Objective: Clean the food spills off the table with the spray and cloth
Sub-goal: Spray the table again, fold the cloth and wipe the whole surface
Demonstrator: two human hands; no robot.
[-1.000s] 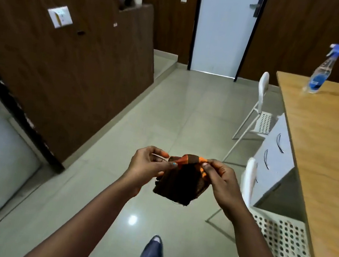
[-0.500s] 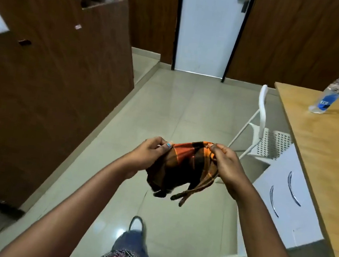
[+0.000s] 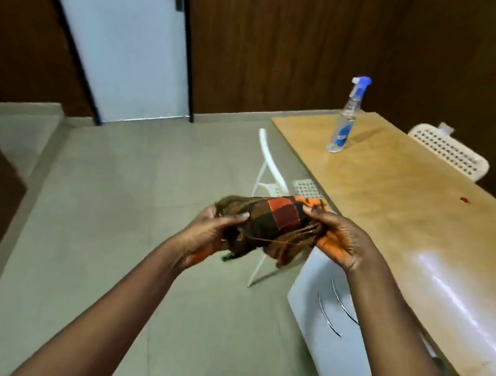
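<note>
Head view shows you holding the checked orange-and-brown cloth [image 3: 270,222] bunched between both hands, out over the floor and just off the near edge of the desk [image 3: 395,207]. Your left hand [image 3: 207,233] has its fingers curled round the cloth's left end, and your right hand [image 3: 340,241] pinches the right end, with frayed threads hanging below. Judging by this, you are at the step of readying the cloth, not yet wiping. The spray bottle [image 3: 347,119] stands upright near the far end of the desk, well apart from your hands, and a small red spill [image 3: 464,200] lies on the wood further right, with no cloth or spray near it. The next move likely calls for freeing one hand, reaching across to the bottle, and wetting the spill before you wipe. A white folding chair [image 3: 269,171] and a white drawer unit [image 3: 330,318] stand between you and the desk.
</note>
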